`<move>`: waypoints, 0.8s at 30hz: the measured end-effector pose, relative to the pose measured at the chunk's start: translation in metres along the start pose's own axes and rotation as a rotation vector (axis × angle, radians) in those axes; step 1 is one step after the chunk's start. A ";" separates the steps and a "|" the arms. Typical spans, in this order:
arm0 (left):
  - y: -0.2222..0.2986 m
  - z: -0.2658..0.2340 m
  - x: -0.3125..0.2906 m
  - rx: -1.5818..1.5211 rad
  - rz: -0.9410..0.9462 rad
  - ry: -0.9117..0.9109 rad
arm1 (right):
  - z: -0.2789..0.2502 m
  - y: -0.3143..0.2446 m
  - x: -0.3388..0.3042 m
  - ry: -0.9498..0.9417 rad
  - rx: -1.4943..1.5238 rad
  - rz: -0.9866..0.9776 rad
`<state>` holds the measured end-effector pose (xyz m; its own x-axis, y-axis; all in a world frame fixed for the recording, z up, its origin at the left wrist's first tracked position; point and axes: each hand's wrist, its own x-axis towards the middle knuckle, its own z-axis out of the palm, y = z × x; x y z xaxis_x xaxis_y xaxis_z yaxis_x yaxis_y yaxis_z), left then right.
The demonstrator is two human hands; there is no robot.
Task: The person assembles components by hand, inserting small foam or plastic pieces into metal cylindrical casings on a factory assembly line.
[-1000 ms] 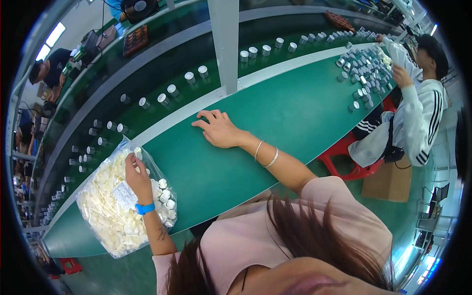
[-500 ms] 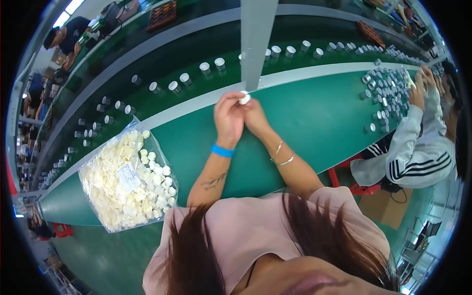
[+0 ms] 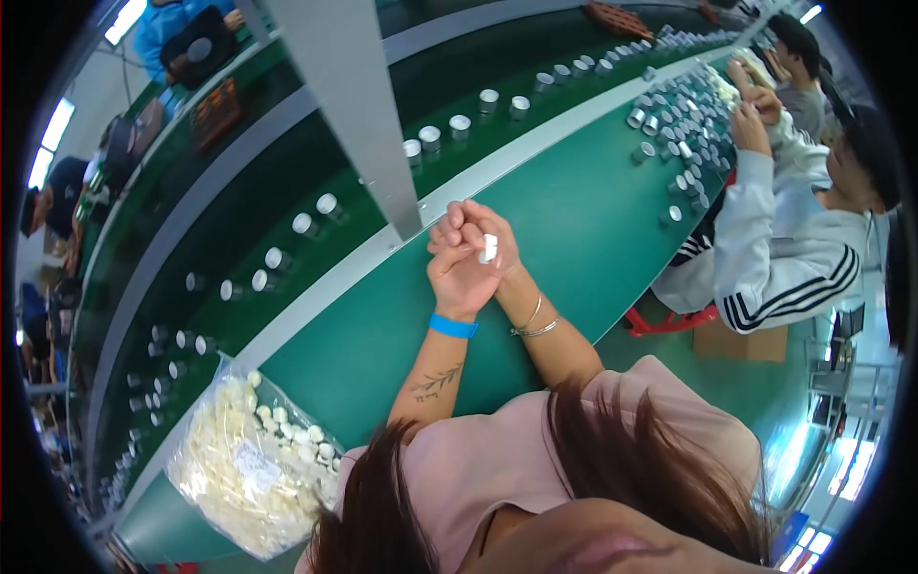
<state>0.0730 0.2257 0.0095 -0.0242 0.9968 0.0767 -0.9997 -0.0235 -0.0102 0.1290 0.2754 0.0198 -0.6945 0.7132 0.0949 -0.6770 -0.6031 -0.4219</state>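
Observation:
In front of my chest, above the green table, my two hands meet with their fingers curled together. My left hand (image 3: 457, 277) has its palm turned up and its fingertips closed at a small white plastic piece (image 3: 489, 249). Around the same piece, my right hand (image 3: 505, 251) is closed too, its fingers folded over towards the left ones. The overlapping fingers hide part of the grip. To the left lies a clear plastic bag (image 3: 215, 459) holding many cream-white pieces, with some round white caps (image 3: 306, 435) at its open side.
Small silver metal cylinders (image 3: 459, 126) stand along the dark green conveyor beyond the pale rail. A grey upright post (image 3: 359, 115) rises just past my hands. At right, a person in a striped white jacket (image 3: 775, 239) works beside a cluster of cylinders (image 3: 684, 134).
The view has swung, so the post, bag and conveyor appear shifted. My right hand has come up around the white piece, which now sits lower between both hands.

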 end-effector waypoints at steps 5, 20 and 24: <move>0.009 -0.015 0.009 -0.087 -0.107 -0.268 | -0.004 0.002 -0.003 0.077 -0.058 0.067; 0.003 -0.003 0.001 0.208 -0.252 -0.366 | -0.001 -0.039 -0.007 -0.019 -0.301 -0.052; 0.001 -0.007 0.006 0.199 -0.290 -0.432 | -0.004 -0.053 -0.009 0.056 -0.349 -0.108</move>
<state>0.0717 0.2319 0.0031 0.2924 0.8433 0.4510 -0.9473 0.1910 0.2571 0.1725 0.3022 0.0376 -0.6021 0.7908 0.1102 -0.6152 -0.3715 -0.6953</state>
